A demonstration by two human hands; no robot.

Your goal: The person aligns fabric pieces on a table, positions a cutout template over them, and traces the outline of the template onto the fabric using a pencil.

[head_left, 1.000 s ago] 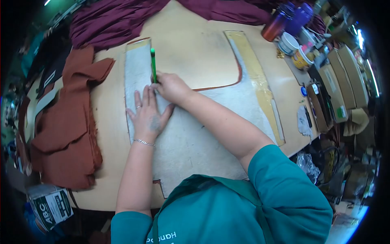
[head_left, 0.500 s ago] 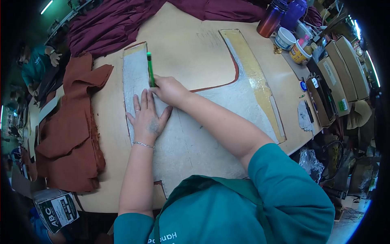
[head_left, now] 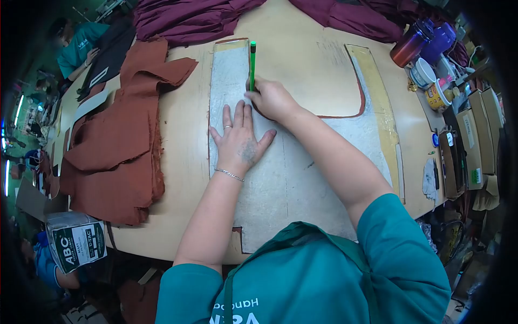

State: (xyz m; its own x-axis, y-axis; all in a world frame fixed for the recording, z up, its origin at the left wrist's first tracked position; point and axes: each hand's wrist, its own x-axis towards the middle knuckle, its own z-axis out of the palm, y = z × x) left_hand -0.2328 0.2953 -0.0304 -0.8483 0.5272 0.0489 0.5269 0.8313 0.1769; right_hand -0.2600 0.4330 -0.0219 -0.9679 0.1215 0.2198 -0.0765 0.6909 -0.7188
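A large whitish template (head_left: 307, 178) with a U-shaped cutout and yellow-taped edges lies on the wooden table (head_left: 183, 119), reddish-brown material showing along its rims. My left hand (head_left: 240, 137) presses flat on the template's left part, fingers spread, a ring and a bracelet on it. Just above and to its right, my right hand (head_left: 270, 98) is closed around a green pen (head_left: 252, 65) held upright at the inner edge of the template's left arm. The pen's tip is hidden by my fingers.
Brown leather pieces (head_left: 116, 146) lie to the left, maroon material (head_left: 189, 19) along the far edge. Bottles (head_left: 413, 43), tubs (head_left: 423, 73) and cardboard boxes (head_left: 475, 135) stand at the right. A co-worker (head_left: 78, 48) is at the far left; a labelled can (head_left: 78, 243) sits lower left.
The view has shifted, so the table and hands appear further right. My right hand and the pen have moved slightly along the inner edge toward me; my left hand keeps its place on the template.
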